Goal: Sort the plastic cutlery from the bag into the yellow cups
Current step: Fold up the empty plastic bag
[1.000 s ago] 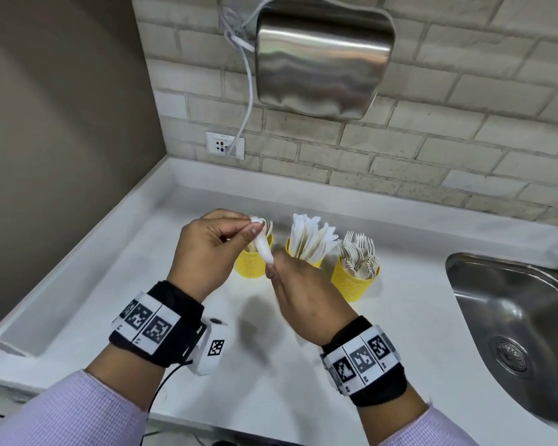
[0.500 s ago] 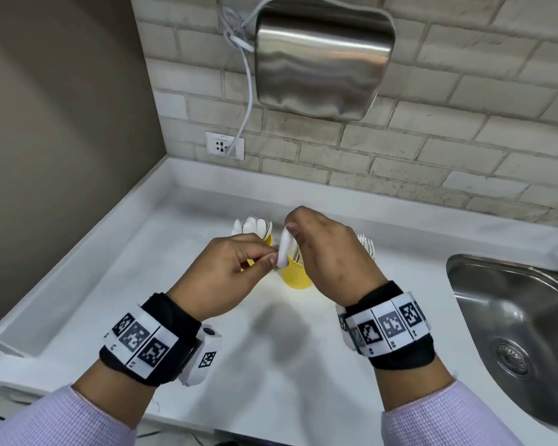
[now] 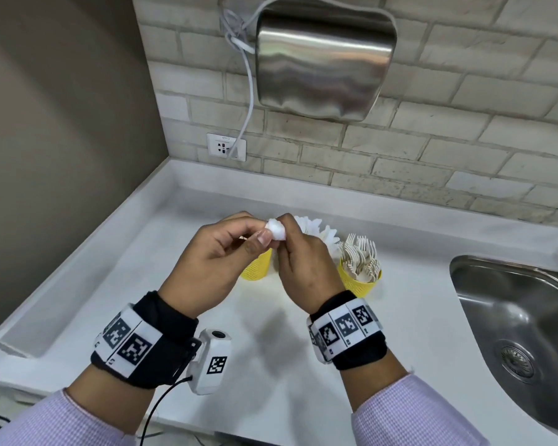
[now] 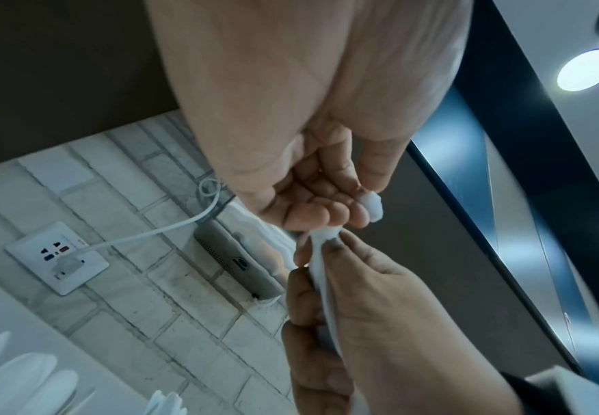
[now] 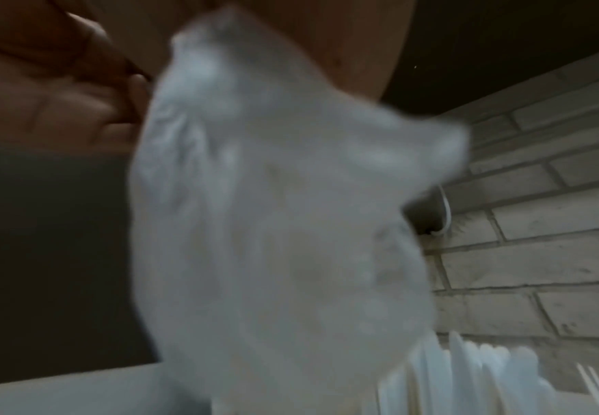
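Note:
Both hands hold a crumpled white plastic bag (image 3: pixel 276 231) above the cups. My left hand (image 3: pixel 258 235) pinches its balled top between thumb and fingers, and my right hand (image 3: pixel 285 241) grips the part below. The left wrist view shows the wad (image 4: pixel 372 206) at the left fingertips and a twisted strip (image 4: pixel 321 269) running down through the right hand (image 4: pixel 362 309). Blurred bag (image 5: pixel 273 224) fills the right wrist view. Three yellow cups stand behind the hands: the left cup (image 3: pixel 255 267), a hidden middle one with white knives (image 3: pixel 313 226) sticking up, and the right cup (image 3: pixel 361 283) with forks (image 3: pixel 360 257).
A steel sink (image 3: pixel 522 317) lies at the right of the white counter (image 3: pixel 271 365). On the brick wall hang a metal hand dryer (image 3: pixel 322 59) and, beside it, a socket (image 3: pixel 226 146) with a cable. A brown wall closes the left side.
The bag was a twisted strip stretched between the hands. Now its top is balled up at the fingertips, and both hands have risen slightly and closed together.

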The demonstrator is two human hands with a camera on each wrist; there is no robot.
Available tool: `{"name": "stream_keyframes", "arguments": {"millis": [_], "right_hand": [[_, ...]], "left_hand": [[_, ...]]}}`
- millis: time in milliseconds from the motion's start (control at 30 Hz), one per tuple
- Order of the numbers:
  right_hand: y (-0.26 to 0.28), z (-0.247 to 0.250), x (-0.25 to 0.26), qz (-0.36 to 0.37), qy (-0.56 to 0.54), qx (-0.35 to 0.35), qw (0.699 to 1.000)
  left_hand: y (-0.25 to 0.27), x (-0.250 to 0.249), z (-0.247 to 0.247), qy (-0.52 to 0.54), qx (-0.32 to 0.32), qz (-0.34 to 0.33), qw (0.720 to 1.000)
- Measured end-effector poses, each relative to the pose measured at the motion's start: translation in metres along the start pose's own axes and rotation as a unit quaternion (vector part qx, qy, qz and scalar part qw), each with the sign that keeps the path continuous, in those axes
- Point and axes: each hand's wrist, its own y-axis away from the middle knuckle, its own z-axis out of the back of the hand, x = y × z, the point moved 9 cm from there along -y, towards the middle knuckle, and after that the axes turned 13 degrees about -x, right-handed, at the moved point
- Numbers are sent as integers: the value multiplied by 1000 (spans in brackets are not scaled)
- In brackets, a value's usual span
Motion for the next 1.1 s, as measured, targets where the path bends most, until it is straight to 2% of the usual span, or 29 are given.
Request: {"name": "stream_keyframes", "arguments": {"millis": [200,367,500,567,633,733,833,967,1100], "right_hand": [[17,-4,5,-28,-5,-20,999],[33,-16,7,-3,8,27,1000],[40,-12,10,11,18,45,999],[40,-6,17,25,19,50,998],[39,3,26,42,13,52,998],[34,14,35,50,9,77,996],[19,29,39,79,49,68,993],[1,41,41,133,115,62,982],[-13,40,30,139,148,50,978]], "left_hand": [[-6,-5,3,-34,-52,-8,998],[-10,1,15,-70,-106,-4,992],[-7,4,17,-99,-122,-8,988],[-6,5,19,-124,-131,-24,983],[-6,0,21,-167,-136,-68,974],[-3,-10,18,-228,-116,-150,955],[-1,-9,13,-284,-80,-191,936],[2,-4,2,-322,-20,-187,928],[8,3,-3,-259,33,-134,956]]}}
